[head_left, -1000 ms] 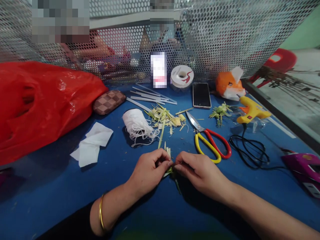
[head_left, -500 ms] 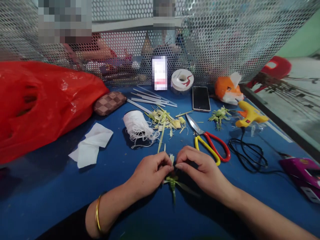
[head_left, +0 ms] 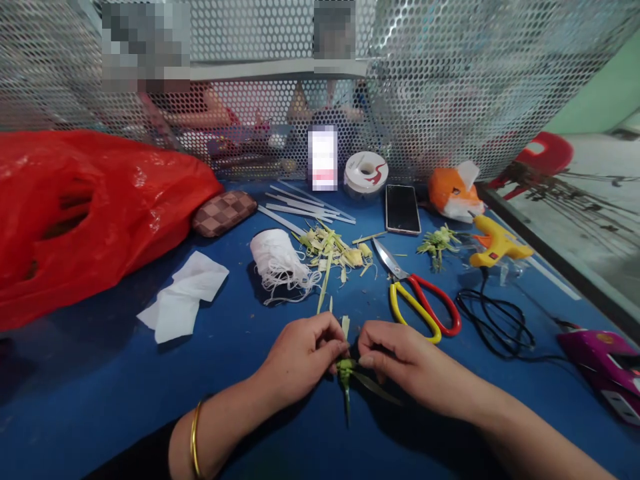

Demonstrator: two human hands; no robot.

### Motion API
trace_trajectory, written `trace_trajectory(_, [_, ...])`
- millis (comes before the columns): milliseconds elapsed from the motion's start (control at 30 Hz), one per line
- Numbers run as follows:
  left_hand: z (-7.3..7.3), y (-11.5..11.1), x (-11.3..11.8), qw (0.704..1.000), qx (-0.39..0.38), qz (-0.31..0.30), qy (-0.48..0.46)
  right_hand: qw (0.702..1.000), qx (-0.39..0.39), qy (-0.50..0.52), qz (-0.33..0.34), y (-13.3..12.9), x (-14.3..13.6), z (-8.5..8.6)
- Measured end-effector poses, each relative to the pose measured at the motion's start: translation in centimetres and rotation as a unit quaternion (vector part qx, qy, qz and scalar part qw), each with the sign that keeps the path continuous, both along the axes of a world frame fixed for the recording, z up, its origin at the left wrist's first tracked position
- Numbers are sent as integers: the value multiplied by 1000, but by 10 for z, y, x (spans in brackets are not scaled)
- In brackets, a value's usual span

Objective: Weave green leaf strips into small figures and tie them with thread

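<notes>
A small woven piece of green leaf [head_left: 345, 371] hangs at the front middle of the table, with a narrow tail pointing toward me and a long leaf blade slanting off to the right. My left hand [head_left: 306, 352] is closed on its upper end, thumb against fingers. Just right of it, my right hand [head_left: 407, 363] is closed in a pinch; whatever lies between its fingertips is too small to make out. Beyond my right hand lie scissors [head_left: 417, 300] with one yellow and one red handle. Pale leaf scraps [head_left: 333, 250] are heaped past my fingers.
White string [head_left: 280, 260] and a folded tissue [head_left: 187, 297] lie left. A red plastic bag [head_left: 125, 200] fills the far left. A yellow glue gun [head_left: 500, 243] with its black cord [head_left: 495, 320], a dark phone [head_left: 403, 209] and a ribbon spool [head_left: 366, 173] stand toward the back and right.
The view has tilted up slightly, so things sit lower in it. My right hand has shifted a little beside the woven piece; my left hand keeps its hold.
</notes>
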State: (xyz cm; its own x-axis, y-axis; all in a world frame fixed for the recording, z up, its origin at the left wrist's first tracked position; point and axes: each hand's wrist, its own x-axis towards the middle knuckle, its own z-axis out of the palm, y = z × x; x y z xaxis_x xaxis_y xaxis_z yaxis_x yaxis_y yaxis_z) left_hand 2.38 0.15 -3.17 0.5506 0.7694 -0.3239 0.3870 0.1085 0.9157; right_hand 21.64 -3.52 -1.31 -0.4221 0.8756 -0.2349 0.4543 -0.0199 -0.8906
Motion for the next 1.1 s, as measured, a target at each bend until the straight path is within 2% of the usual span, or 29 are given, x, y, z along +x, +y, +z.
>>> trace_trajectory(100, [-1,0,1,999,-22,11,-20,999,-45,19,-14,1,3,2])
trace_trajectory(167, [0,0,1,1000,-24,9,-10,998,-39,44,-34,0,2,1])
trace_trajectory(233, [1,0,1,1000,-6,-1,18,997,24,61,-51,0,1,-2])
trace_trajectory(367, [3,-1,1,998,25,-22,47,975,214,51,-37,0,-2,-9])
trace_trajectory(467, [5,-1,0,998,16,-28,49,965,260,5,-26,0,-5,-13])
trace_trajectory(567, [5,0,-1,998,3,-37,50,960,265,-77,-47,-1,-8,-17])
trace_trajectory(667, [4,1,-2,997,21,-60,53,957,255,-122,-64,-2,-9,-19])
trace_trajectory(1100, [5,1,-5,995,48,-78,40,955,238,-156,-87,-5,-9,-21])
